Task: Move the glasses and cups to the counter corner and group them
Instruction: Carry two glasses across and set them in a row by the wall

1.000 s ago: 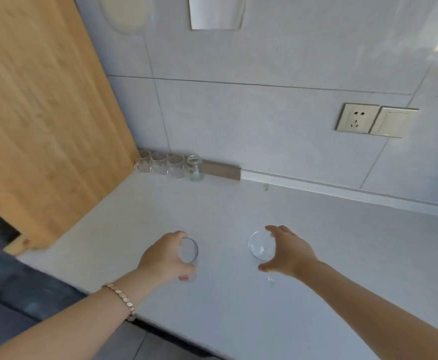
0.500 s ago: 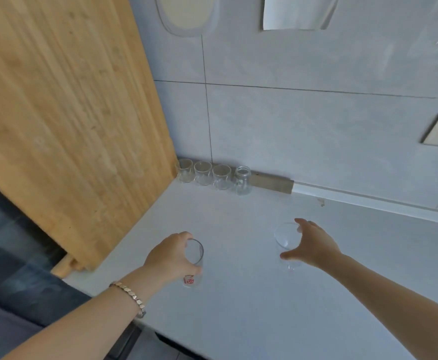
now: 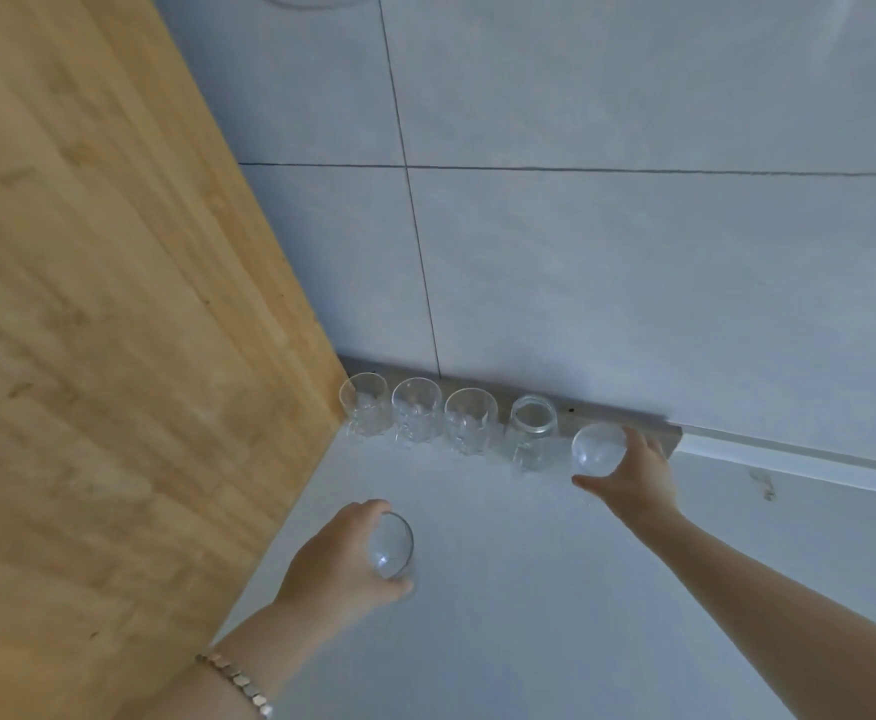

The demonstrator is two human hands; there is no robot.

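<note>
Head view: your right hand (image 3: 628, 480) wraps its fingers around a glass (image 3: 598, 449) at the counter's (image 3: 555, 589) back edge, just beside the jar (image 3: 532, 433) that ends a row of three cups (image 3: 418, 415) starting in the back-left corner. Your left hand (image 3: 337, 558) clasps another glass (image 3: 390, 547) near the left edge, well apart from that row, beside the wooden panel (image 3: 114, 330).

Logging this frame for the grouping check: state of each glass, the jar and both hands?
Three cut glasses: upright, empty, in a row against the wall at the counter corner.
Glass jar: upright, lidless, right end of the row.
Right-hand glass: gripped, beside the jar.
Left-hand glass: gripped, short of the row.
Left hand: closed on its glass.
Right hand: closed on its glass.
</note>
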